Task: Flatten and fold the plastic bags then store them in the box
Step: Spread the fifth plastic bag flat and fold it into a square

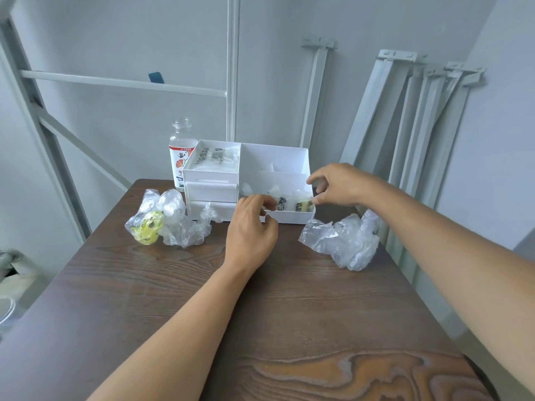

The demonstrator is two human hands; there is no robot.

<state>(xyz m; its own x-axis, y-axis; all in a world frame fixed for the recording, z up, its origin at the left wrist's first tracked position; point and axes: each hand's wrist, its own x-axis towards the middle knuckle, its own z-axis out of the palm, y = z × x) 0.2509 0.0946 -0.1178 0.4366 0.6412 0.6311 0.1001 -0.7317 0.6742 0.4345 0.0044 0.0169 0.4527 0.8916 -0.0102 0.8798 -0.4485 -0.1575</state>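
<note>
Box (278, 160) at far desk (289, 299) edge. Left hand (251, 227) fingers pinch folded bag (289, 203) in front compartment; right hand (338, 185) fingers apart, thumb touching it

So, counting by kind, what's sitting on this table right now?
White box: 1
Heaps of crumpled bags: 2, left heap, right heap
Bundles of folded bags in the box: 2, back bundle, front bundle
Bottle: 1
Total: 6
</note>
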